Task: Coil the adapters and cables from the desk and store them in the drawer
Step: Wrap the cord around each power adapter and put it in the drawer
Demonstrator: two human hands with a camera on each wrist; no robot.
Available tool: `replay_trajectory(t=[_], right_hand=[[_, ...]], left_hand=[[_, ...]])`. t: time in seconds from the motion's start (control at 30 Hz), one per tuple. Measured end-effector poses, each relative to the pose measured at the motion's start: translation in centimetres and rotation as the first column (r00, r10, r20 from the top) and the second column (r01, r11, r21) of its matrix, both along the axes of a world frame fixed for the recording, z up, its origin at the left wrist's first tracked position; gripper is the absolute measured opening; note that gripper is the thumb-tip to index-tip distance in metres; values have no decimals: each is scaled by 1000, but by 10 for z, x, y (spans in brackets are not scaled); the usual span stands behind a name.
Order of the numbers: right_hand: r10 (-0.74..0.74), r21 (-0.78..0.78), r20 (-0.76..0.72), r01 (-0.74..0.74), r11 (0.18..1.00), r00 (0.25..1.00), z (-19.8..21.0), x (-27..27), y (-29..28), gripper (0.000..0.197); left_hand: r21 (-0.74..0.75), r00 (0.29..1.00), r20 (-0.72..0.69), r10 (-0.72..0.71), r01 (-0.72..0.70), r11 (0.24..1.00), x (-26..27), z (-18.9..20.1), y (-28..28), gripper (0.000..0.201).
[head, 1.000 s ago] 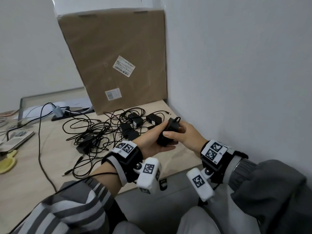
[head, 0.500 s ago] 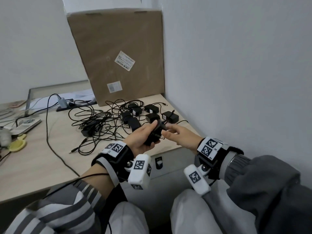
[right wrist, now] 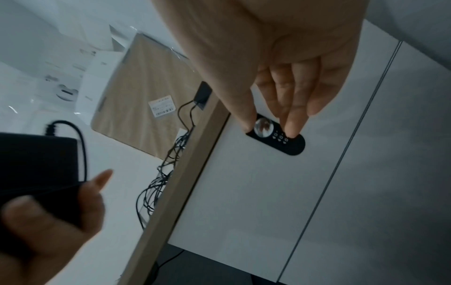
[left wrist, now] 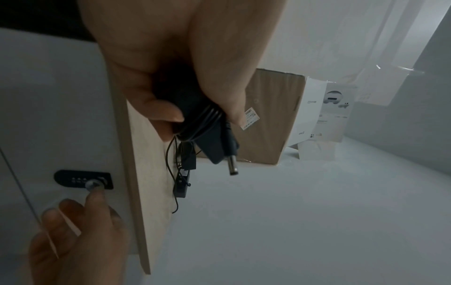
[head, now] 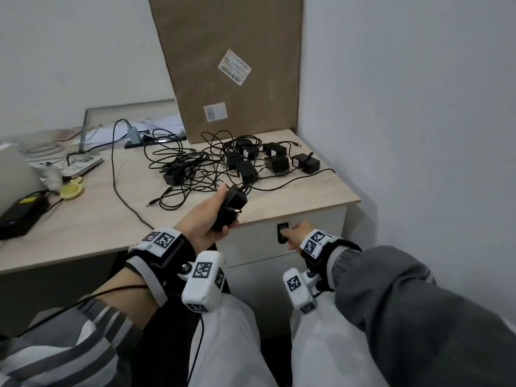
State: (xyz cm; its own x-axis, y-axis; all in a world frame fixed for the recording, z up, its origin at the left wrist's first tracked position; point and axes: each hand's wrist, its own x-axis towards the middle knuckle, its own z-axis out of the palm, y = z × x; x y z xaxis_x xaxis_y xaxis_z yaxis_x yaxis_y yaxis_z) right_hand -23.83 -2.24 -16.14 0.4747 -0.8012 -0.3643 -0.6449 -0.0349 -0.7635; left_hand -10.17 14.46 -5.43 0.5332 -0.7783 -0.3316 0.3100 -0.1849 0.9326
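Note:
My left hand (head: 220, 216) grips a black adapter (head: 231, 208) with its cable wound around it, held above the desk's front edge; its barrel plug (left wrist: 231, 165) sticks out past the fingers. My right hand (head: 284, 233) is at the white drawer front (head: 257, 244) under the desk. Its thumb and fingertips (right wrist: 290, 129) pinch the round knob (right wrist: 262, 125) of the black lock plate (right wrist: 290, 146). The drawer is closed. Several more black adapters in tangled cables (head: 237, 163) lie on the desk behind.
A large cardboard box (head: 231, 65) leans at the back of the wooden desk (head: 97, 219). The wall stands close on the right. A long cable (head: 116, 180), a black power brick (head: 19, 216) and a yellow dish (head: 71, 188) lie at the left.
My right hand has let go of the adapter and dropped to the drawer's lock knob. The left hand keeps the wound adapter and has pulled back towards the desk's front edge.

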Motion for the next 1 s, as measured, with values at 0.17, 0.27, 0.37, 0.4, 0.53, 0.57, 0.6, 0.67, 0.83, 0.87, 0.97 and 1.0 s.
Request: replay_trajectory(t=[0.17,0.27,0.37,0.4,0.53,0.57,0.6,0.67,0.83,0.87,0.97,1.0], right_hand=[[-49,-54,10,50,997,999,-7,17,-1,30],[-40,-123,-111,26,992,993,2,19,5,28],[-1,-162,-233,-38,986,972,6,18,6,32],[2,-166,-242,-43,985,970,8,17,7,33],[14,-193,-279,-70,979,960,11,14,6,32],[14,-197,-282,-72,978,959,12,13,6,30],[13,-199,-276,-70,977,961,12,13,6,29],[21,-206,-276,-81,975,961,14,13,6,27],[86,-202,-371,-171,964,925,18,-3,17,30],[112,-183,-372,-191,965,921,19,-11,19,31],[231,-97,-373,-285,953,899,23,-36,26,30],[269,-87,-391,-327,941,880,28,-45,31,28]], left_hand=[[-4,999,32,13,-13,1000,9,-1,18,43],[-16,998,44,44,-43,999,16,-1,25,43],[-18,997,44,60,-60,998,19,1,27,41],[-16,997,45,64,-64,998,19,2,28,41],[-21,996,53,72,-71,997,19,4,32,41],[-21,996,57,69,-68,997,19,4,34,41],[-22,996,59,64,-63,998,19,4,35,41],[-21,996,63,61,-60,998,18,4,38,41],[-8,997,57,49,-49,999,9,5,45,40],[-3,998,51,43,-42,999,6,6,45,40],[17,999,29,32,-32,999,-4,10,47,39],[21,999,21,26,-27,999,-8,11,47,39]])
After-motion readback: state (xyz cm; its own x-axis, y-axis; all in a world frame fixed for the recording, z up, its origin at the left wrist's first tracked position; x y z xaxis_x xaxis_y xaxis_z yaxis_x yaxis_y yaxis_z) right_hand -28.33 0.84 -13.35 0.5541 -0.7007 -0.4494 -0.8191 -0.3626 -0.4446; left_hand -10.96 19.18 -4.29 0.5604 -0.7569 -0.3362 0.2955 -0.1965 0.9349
